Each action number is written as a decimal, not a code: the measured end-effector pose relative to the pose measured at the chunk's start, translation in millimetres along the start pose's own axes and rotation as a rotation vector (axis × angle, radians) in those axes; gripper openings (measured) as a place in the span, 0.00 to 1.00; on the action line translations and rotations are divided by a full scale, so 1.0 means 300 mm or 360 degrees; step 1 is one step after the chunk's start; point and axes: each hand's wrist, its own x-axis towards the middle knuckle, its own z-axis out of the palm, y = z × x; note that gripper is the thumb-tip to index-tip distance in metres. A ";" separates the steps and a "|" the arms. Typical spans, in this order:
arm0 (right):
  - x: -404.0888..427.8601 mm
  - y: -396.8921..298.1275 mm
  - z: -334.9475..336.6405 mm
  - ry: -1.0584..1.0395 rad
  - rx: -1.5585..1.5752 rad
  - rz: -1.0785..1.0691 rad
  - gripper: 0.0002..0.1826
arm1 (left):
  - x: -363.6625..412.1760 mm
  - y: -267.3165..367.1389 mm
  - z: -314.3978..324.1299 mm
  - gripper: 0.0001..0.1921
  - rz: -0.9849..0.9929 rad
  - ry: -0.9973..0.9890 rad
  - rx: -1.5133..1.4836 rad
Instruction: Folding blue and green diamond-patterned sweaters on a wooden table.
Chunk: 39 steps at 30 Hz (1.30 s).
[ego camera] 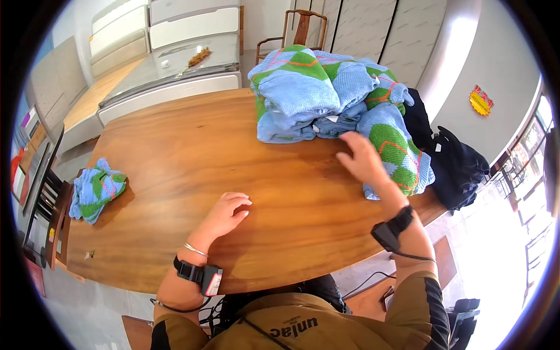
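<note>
My right hand (365,159) reaches over the right half of a wooden table (188,157), thumb and fingers spread with nothing between them. It is beside a folded blue and green argyle sweater (400,148); whether they touch cannot be told. Behind it rises a pile of similar knitted sweaters (302,100), stacked near the far edge, some with small white tags. Lower and to the left, my left hand (225,214) is on or just above the tabletop, thumb apart from slightly bent fingers, holding nothing. A crumpled argyle knit piece (98,190) lies near the table's left edge.
Dark garments (459,170) are heaped at the table's right end. A small sprig (89,254) lies near the left corner. Beyond the table stand a plastic-covered bed (175,65) and a wooden armchair (302,26). Cables (214,308) hang by my lap.
</note>
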 end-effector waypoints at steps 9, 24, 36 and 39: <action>0.017 -0.110 0.522 -0.0600 0.0056 0.0378 0.34 | -0.024 -0.026 -0.003 0.10 0.0060 0.0127 0.0148; 0.039 -0.223 0.569 -0.0628 -0.0086 0.0178 0.28 | -0.381 -0.392 -0.615 0.36 -0.1123 0.1269 0.1789; 0.040 -0.226 0.575 -0.0609 -0.0133 0.0193 0.28 | -0.341 -0.471 -0.624 0.17 -0.1460 0.1049 0.1147; 0.035 -0.216 0.590 -0.0567 -0.0139 0.0167 0.27 | -0.167 -0.340 -0.411 0.16 -0.1093 0.0825 0.0943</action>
